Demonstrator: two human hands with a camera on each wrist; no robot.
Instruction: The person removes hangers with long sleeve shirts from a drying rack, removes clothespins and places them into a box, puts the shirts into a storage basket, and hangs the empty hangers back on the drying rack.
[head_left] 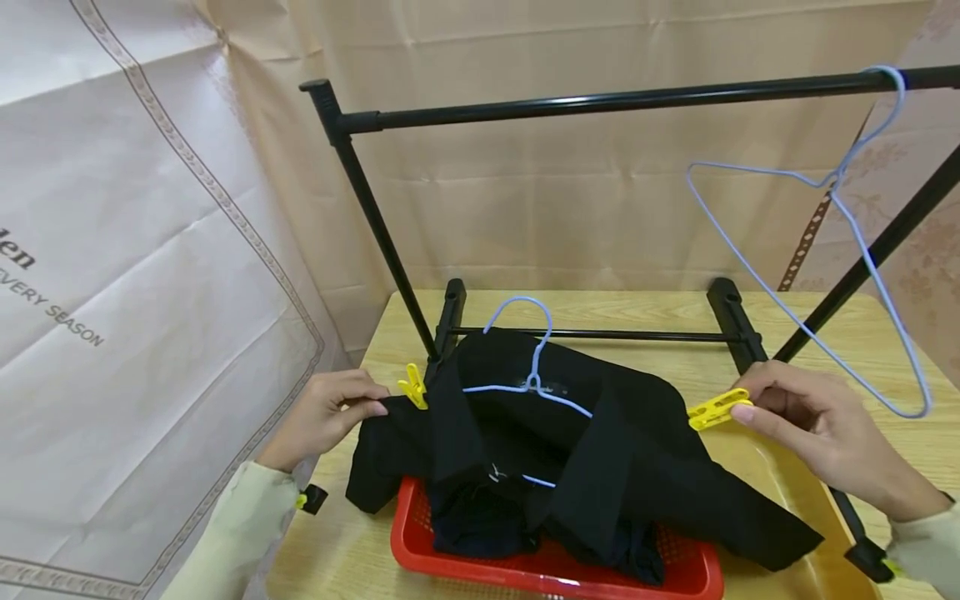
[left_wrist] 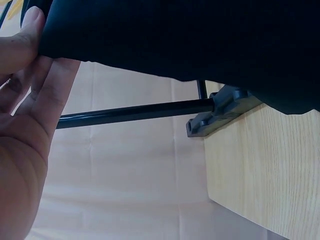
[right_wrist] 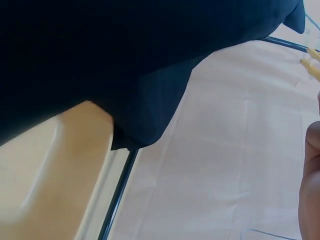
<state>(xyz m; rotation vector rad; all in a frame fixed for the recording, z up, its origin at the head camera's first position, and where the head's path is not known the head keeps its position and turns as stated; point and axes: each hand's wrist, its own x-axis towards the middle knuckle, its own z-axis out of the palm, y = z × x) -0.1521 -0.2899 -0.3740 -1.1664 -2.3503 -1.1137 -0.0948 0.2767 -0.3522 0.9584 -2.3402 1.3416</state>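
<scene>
A black collared shirt [head_left: 660, 475] lies over a red basket [head_left: 558, 575], with a blue hanger [head_left: 533, 382] inside its neck. On the left shoulder of the shirt stands a yellow clothespin [head_left: 414, 387]. Close beside it, my left hand [head_left: 326, 412] pinches the shirt's edge; the left wrist view shows thumb and fingers on the black cloth [left_wrist: 150, 35]. My right hand [head_left: 825, 425] holds a second yellow clothespin [head_left: 718, 408] at the right shoulder. Whether its tip touches the cloth, I cannot tell. In the right wrist view that hand [right_wrist: 310, 185] is mostly cut off.
Behind the shirt rises a black clothes rack [head_left: 600, 103] on the wooden table [head_left: 637, 308]. Another blue hanger [head_left: 855, 217] hangs from its bar on the right. A yellow tray [head_left: 810, 500] lies to the right of the basket, partly under the shirt.
</scene>
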